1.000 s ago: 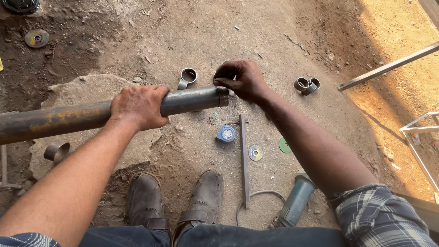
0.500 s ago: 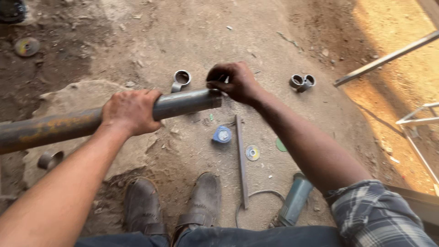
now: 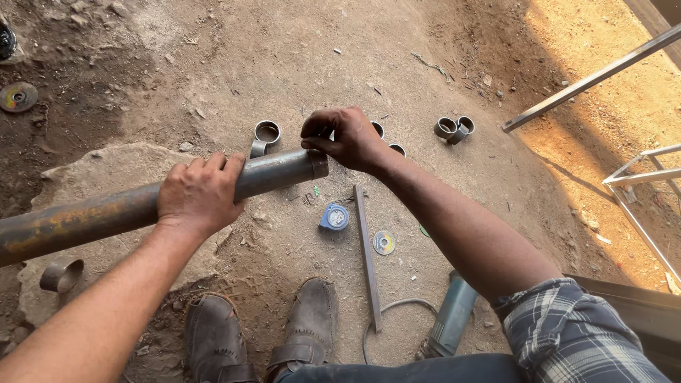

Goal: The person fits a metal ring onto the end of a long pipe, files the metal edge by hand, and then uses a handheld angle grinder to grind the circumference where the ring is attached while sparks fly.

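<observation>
A long rusty steel pipe (image 3: 85, 216) runs from the left edge toward the middle, held above the dirt floor. My left hand (image 3: 201, 193) wraps over the pipe from above, about a hand's width back from its open end (image 3: 318, 162). My right hand (image 3: 345, 136) is at that open end with fingertips pinched on the rim; whether it holds something small is hidden by the fingers. Below the pipe's end a small blue tape measure (image 3: 334, 217) and a flat metal bar (image 3: 367, 255) lie on the ground.
Cut pipe rings lie about: one pair (image 3: 264, 135) above the pipe, another (image 3: 454, 128) to the right, one (image 3: 60, 275) at the left. An angle grinder (image 3: 449, 319) with cable, cutting discs (image 3: 384, 242), (image 3: 18, 96), my shoes (image 3: 308, 326), and steel frames (image 3: 642, 177) at right.
The pipe's open end has risen a little and my right hand has shifted on top of its rim, fingers pinching there. My left hand keeps its grip.
</observation>
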